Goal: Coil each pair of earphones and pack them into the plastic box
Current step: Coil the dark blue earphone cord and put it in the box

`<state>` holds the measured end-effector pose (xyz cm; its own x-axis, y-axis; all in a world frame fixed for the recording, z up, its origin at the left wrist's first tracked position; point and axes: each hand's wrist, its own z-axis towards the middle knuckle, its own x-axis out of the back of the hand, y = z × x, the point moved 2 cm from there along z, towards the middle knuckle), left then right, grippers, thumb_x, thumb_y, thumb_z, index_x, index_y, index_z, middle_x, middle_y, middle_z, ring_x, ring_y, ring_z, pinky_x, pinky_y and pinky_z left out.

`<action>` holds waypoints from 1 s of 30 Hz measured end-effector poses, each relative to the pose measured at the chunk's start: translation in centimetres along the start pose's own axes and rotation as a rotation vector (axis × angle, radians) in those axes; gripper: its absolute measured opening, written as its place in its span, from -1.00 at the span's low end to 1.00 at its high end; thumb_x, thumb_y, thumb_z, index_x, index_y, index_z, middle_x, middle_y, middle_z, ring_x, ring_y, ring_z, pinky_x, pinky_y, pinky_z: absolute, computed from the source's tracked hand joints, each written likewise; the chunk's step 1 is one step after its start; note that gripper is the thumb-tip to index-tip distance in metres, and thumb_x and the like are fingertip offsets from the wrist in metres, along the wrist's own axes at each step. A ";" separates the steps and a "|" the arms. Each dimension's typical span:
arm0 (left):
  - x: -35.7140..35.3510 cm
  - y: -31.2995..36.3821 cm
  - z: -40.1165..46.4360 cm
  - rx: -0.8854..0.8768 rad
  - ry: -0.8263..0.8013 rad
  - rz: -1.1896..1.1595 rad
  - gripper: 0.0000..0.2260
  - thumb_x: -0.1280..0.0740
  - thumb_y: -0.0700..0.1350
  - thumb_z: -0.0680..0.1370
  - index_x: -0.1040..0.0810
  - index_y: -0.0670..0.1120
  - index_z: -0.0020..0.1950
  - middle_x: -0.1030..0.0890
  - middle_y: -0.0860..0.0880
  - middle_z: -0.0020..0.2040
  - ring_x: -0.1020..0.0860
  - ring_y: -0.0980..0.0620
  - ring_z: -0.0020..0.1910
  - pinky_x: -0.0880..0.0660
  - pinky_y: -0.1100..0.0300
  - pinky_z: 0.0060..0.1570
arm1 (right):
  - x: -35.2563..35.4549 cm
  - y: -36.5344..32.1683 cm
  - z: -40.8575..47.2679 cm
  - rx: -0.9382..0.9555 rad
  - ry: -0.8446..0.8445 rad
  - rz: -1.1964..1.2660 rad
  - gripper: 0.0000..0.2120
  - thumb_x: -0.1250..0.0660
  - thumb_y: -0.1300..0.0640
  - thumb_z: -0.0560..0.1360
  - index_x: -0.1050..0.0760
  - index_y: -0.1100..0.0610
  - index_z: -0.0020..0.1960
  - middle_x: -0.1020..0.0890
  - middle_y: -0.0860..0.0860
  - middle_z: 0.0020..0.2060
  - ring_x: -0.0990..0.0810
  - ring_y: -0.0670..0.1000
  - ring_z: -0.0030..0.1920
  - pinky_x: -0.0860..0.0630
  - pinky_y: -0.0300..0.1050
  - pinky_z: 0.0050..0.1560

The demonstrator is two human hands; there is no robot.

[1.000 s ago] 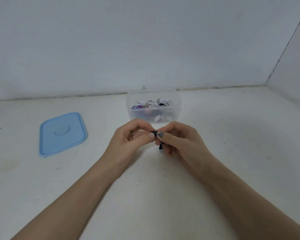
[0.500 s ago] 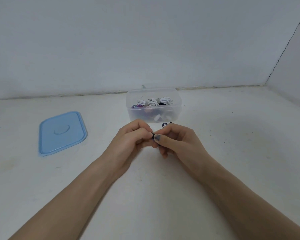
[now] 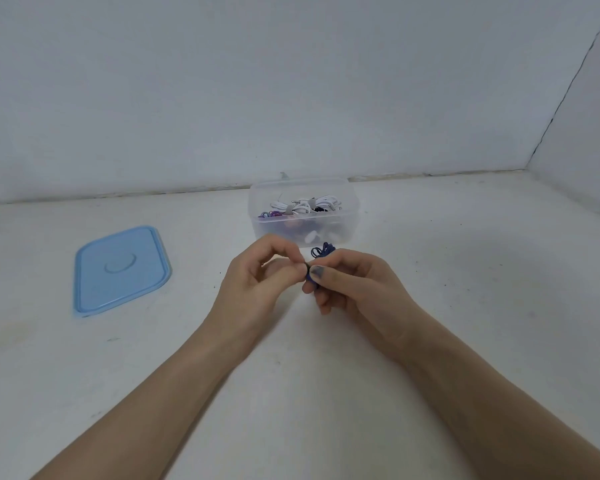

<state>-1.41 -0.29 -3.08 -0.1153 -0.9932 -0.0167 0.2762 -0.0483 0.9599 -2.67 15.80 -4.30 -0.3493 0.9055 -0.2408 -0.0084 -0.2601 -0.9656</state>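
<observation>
Farthest to your left, one blue lid (image 3: 121, 268) lies flat on the white counter (image 3: 465, 306), well apart from everything else, with a shallow round dimple at its middle. Moving right, your left hand (image 3: 257, 282) is raised above the counter with its thumb and forefinger pinched together on the near end of a single dark blue pair of earphones (image 3: 321, 252); the other fingers are curled loosely behind. Your right hand (image 3: 354, 289) meets it fingertip to fingertip, its thumb and fingers closed around the same bundle, so that most of the coil is hidden inside the grip. A small cluster of blue loops stands up above the right knuckles, and a bit of blue shows under the right thumb. Just behind both hands sits one clear plastic box (image 3: 347, 216), open at the top, close to the back wall (image 3: 291, 81). Inside it you can see several coiled pairs already packed: white cable on top, purple and blue loops at the left side, something dark near the middle. Their exact count cannot be told through the cloudy wall of the box. Both your bare forearms reach in from the bottom edge.
</observation>
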 end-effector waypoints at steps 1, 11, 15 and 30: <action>0.0 0.1 -0.1 -0.052 0.006 0.057 -0.91 -0.33 -0.43 0.56 -0.50 -0.27 -0.08 -0.62 -0.01 -0.30 -0.62 -0.01 -0.26 -0.52 0.22 -0.07 | 0.0 0.0 0.0 -0.007 -0.002 0.016 -0.89 -0.33 0.33 0.56 -0.63 0.28 -0.08 -0.65 0.17 -0.25 -0.54 0.01 -0.34 -0.52 -0.16 -0.30; 0.5 -0.7 0.1 -0.142 0.033 0.129 -0.94 -0.43 -0.37 0.52 -0.57 -0.30 -0.08 -0.64 -0.07 -0.10 -0.65 0.03 -0.13 -0.59 0.17 0.01 | -0.2 -0.6 -0.2 -0.049 0.009 0.106 -0.83 -0.30 0.35 0.56 -0.61 0.26 -0.17 -0.62 0.15 -0.31 -0.53 0.00 -0.38 -0.51 -0.19 -0.35; 0.6 -0.5 0.0 -0.179 -0.001 0.158 -0.94 -0.43 -0.34 0.51 -0.57 -0.24 -0.09 -0.63 -0.05 -0.08 -0.65 0.04 -0.12 -0.56 0.23 0.00 | -0.4 -0.6 -0.3 -0.054 0.004 0.130 -0.81 -0.30 0.36 0.56 -0.62 0.26 -0.19 -0.62 0.15 -0.32 -0.53 -0.01 -0.39 -0.51 -0.20 -0.35; 0.2 0.8 -0.8 -0.358 0.038 0.409 -0.82 -0.39 -0.28 0.53 -0.55 0.01 -0.04 -0.61 0.02 -0.10 -0.64 -0.07 -0.07 -0.60 0.07 0.04 | -0.9 -1.0 -0.2 -0.107 -0.011 0.209 -0.76 -0.28 0.34 0.55 -0.60 0.20 -0.26 -0.60 0.10 -0.36 -0.50 -0.04 -0.43 -0.46 -0.22 -0.39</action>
<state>-0.49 -0.61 -2.53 0.1028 -0.9413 0.3215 0.5995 0.3166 0.7351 -2.15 15.33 -3.17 -0.3437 0.8318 -0.4358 0.1640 -0.4038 -0.9000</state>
